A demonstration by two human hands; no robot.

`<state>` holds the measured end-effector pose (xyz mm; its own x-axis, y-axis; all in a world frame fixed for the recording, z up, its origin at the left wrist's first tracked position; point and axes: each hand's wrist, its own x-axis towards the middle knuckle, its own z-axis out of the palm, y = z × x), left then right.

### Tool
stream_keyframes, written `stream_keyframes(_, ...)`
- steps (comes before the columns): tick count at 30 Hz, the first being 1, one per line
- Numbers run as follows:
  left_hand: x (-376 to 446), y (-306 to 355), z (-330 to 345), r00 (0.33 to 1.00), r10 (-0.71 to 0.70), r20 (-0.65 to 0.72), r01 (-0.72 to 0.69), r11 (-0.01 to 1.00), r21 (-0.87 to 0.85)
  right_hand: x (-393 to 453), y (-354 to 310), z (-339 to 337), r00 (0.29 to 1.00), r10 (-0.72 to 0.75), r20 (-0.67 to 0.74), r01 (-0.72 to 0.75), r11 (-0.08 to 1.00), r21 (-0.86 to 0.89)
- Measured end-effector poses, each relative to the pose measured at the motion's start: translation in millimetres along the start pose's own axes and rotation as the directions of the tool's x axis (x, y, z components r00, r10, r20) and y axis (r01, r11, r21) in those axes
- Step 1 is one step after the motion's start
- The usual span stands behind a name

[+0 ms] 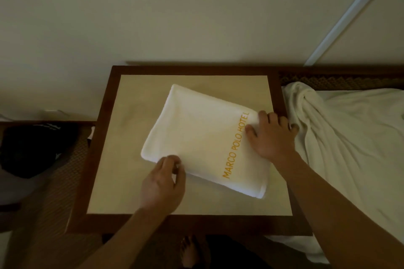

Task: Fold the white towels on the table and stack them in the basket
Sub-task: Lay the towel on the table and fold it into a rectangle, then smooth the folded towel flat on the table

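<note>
One folded white towel (pixel 203 137) lies on the tabletop (pixel 131 159), turned at an angle so that its sides do not run along the edges of the tabletop. It is folded to a flat rectangle, and one line of yellow letters, "MARCO POLO HOTEL" (pixel 236 145), runs along its right part. The towel covers the middle and the right half of the tabletop; its far corner points to the far edge, and its near right corner comes close to the near right corner of the tabletop.

Two hands are on this towel. The left hand (pixel 162 183) is at the near left edge of the towel, and its fingers are curled and pinch the cloth there. The right hand (pixel 272 137) lies on the right corner of the towel, close to the right edge of the tabletop; its fingers are spread and bent a little, and they press on the cloth. I cannot tell if the thumb holds the edge from below. So the towel lies between the two hands, each one at an opposite side of it.

The table has one light panel inside a dark wooden frame (pixel 105 115). To the right of the table, one heap of loose white cloth (pixel 338 137) lies, just beside the frame. To the left there is one dark object (pixel 32 148), too dim to name. Below the near edge, one bare foot (pixel 192 251) shows.
</note>
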<state>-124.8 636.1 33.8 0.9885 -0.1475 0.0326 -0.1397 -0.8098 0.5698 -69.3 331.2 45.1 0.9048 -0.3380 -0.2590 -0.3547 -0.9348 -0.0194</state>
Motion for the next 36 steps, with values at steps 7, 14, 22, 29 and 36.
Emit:
stream_keyframes(7, -4, -9, -6, 0.887, -0.418, 0.195, 0.454, 0.867, -0.204, -85, -4, -15, 0.755, -0.075, 0.652, -0.112, 0.964, 0.24)
stream_keyframes(14, -2, -16, -1, 0.848, -0.477, 0.23, 0.521, 0.829, -0.201, -88, -44, 14, 0.919, 0.098, 0.382, -0.346, 0.663, 0.664)
stream_keyframes(22, 17, -12, -4, 0.731, -0.606, 0.314, 0.682, 0.672, -0.289, -74, -48, 16, 0.845, 0.027, 0.534, -0.506, 0.363, 0.782)
stream_keyframes(29, 4, -12, -13, 0.746, -0.598, 0.293, 0.665, 0.655, -0.359, -101, -48, 23, 0.824, -0.041, 0.564, -0.542, 0.23, 0.808)
stream_keyframes(36, -10, -3, -22, 0.752, -0.537, 0.382, 0.658, 0.574, -0.487, -140, -37, 16, 0.875, -0.078, 0.478, -0.481, -0.031, 0.876)
